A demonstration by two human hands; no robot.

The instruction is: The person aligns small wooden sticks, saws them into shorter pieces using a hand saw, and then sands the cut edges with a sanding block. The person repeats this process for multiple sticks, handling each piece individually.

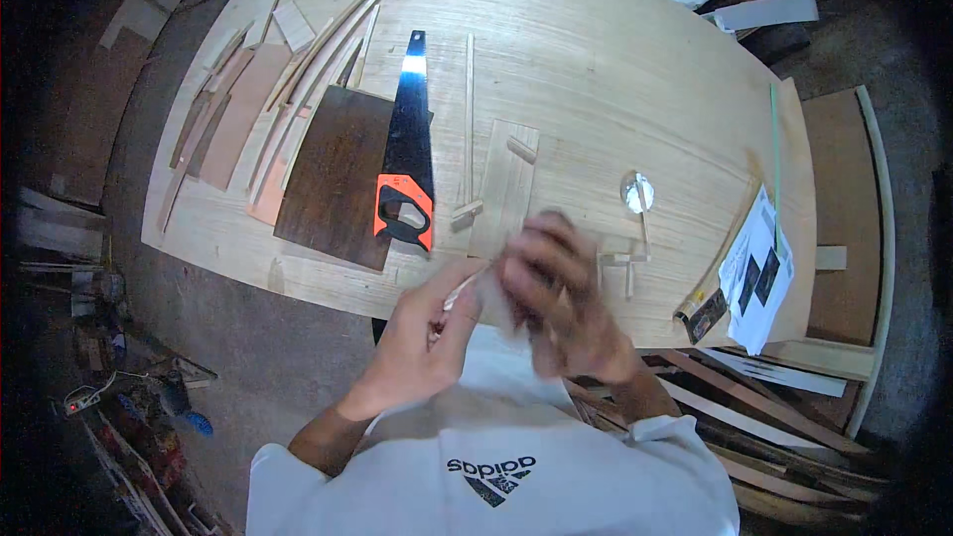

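Note:
At the table's near edge, my left hand (419, 335) is closed round a small pale piece (459, 292), possibly wood, mostly hidden by the fingers. Close beside it on the right, my right hand (561, 298) is smeared by motion, its fingers bent; whether it holds anything cannot be made out. Just beyond the hands lies a flat light wooden board (504, 174) with a short wood block (520, 148) on it. Left of that board rest another small wood block (467, 209) and a long thin wood strip (470, 99).
A handsaw (407, 164) with an orange and black handle lies by a dark brown panel (338, 174). Wood strips (323, 35) are piled at far left. On the right are a round shiny disc (636, 193), small joined sticks (623, 260) and a marked white sheet (759, 273).

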